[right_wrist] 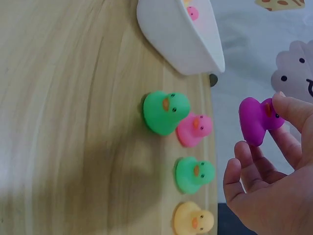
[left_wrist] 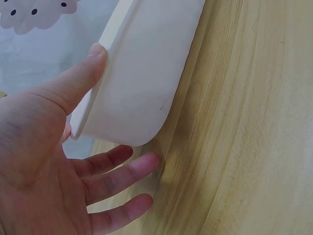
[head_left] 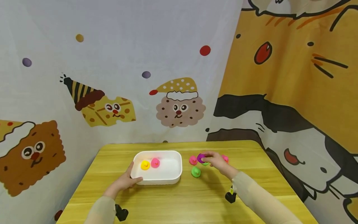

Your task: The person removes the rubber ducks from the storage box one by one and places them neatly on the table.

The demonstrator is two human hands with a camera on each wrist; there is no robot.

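Observation:
My right hand (head_left: 219, 162) pinches a purple rubber duck (right_wrist: 254, 120) between thumb and fingers, lifted above the table. Beneath and around that hand, several rubber ducks stand on the table: a pink duck (head_left: 193, 160), a green duck (head_left: 196, 172), a second green duck (right_wrist: 194, 175) and a yellow duck (right_wrist: 193, 219). My left hand (head_left: 126, 180) holds the left end of a white plastic tub (head_left: 167, 181), its thumb along the rim and the other fingers loosely beside the wall. Inside the tub sit a yellow duck (head_left: 145, 165) and a pink duck (head_left: 155, 162).
Another pink duck (head_left: 225, 158) is partly hidden behind the right hand. The wooden table (head_left: 167, 205) ends at a back edge just beyond the tub and ducks. Behind it hangs a cloth (head_left: 126, 62) printed with cartoon figures.

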